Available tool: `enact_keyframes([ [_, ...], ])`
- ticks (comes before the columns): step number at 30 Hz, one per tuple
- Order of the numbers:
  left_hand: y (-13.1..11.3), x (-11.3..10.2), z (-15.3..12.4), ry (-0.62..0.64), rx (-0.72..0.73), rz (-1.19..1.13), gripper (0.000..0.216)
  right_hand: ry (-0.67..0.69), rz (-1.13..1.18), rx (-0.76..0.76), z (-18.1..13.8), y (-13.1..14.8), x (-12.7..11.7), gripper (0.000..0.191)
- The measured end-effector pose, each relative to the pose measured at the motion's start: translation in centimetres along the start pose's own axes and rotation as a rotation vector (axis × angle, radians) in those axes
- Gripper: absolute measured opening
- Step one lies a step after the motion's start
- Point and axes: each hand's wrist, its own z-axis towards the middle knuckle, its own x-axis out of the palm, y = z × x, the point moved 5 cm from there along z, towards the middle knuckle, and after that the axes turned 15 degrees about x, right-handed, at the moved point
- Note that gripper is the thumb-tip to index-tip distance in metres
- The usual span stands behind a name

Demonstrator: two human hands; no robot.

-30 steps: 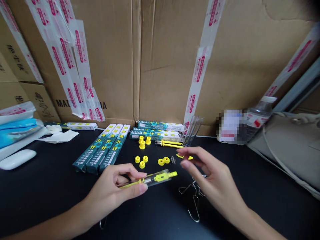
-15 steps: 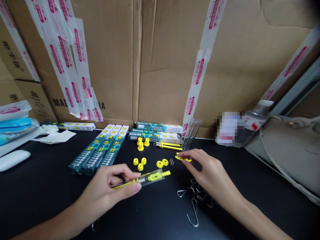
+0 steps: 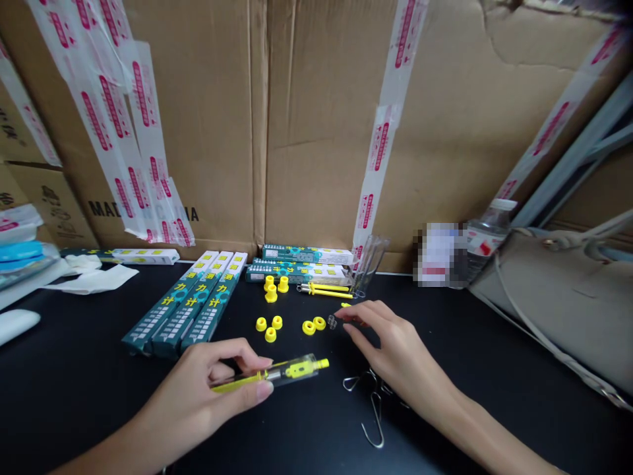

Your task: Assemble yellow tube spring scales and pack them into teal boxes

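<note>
My left hand (image 3: 220,379) grips a spring scale (image 3: 299,369), a clear tube with yellow parts and a metal piece inside. A yellow end sticks out of the tube towards the right. My right hand (image 3: 388,336) is low over the table, thumb and forefinger apart, with nothing visibly held. Its fingertips are right beside some small clear or metallic rings (image 3: 332,322), perhaps touching them. A yellow part (image 3: 346,305) lies just behind those fingers, mostly hidden. Bent wire hooks (image 3: 376,422) lie under and in front of the right hand.
Yellow caps (image 3: 270,334), yellow collars (image 3: 271,293) and yellow rings (image 3: 309,328) lie mid-table. Behind them are yellow rods (image 3: 326,290), clear tubes (image 3: 368,264) and printed boxes (image 3: 198,303). A bottle (image 3: 487,241) and bag (image 3: 568,310) stand right; large cartons (image 3: 316,132) close off the back.
My right hand has moved from the yellow part to the small rings, its thumb and forefinger now apart. The left hand still holds the spring scale. The view has shifted slightly.
</note>
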Motion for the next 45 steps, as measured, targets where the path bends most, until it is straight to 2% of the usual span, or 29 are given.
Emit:
enact_keyframes([
  [6,0.1,-0.1,0.1,-0.009,-0.009,-0.011,0.034,0.055,0.094,-0.072,-0.5,1.3,0.6,0.020],
  [12,-0.1,0.0,-0.1,0.005,-0.022,-0.024,0.034,0.016,0.141,-0.071,0.3,1.2,0.6,0.019],
  [16,-0.2,0.0,0.0,0.006,-0.024,-0.024,0.033,0.041,0.159,-0.076,1.8,2.3,1.1,0.020],
  [19,-0.3,0.0,0.0,0.008,-0.021,-0.029,0.033,0.047,0.161,-0.087,4.1,3.6,1.7,0.022],
  [25,-0.4,0.1,0.1,0.016,-0.012,-0.037,0.036,0.058,0.072,-0.142,8.8,4.9,5.0,0.035],
  [28,-0.3,0.0,0.2,0.002,-0.006,-0.042,0.037,0.050,0.022,-0.119,9.7,4.2,6.9,0.028],
  [31,-0.2,0.1,0.2,-0.005,-0.004,-0.039,0.037,0.043,-0.010,-0.104,9.9,3.5,7.8,0.031],
  [41,0.0,0.1,0.2,0.009,-0.030,0.000,0.042,0.032,0.052,-0.085,9.6,4.0,7.6,0.033],
  [45,0.1,0.2,0.2,0.021,-0.021,0.011,0.042,0.059,0.191,-0.020,9.2,3.6,5.9,0.025],
])
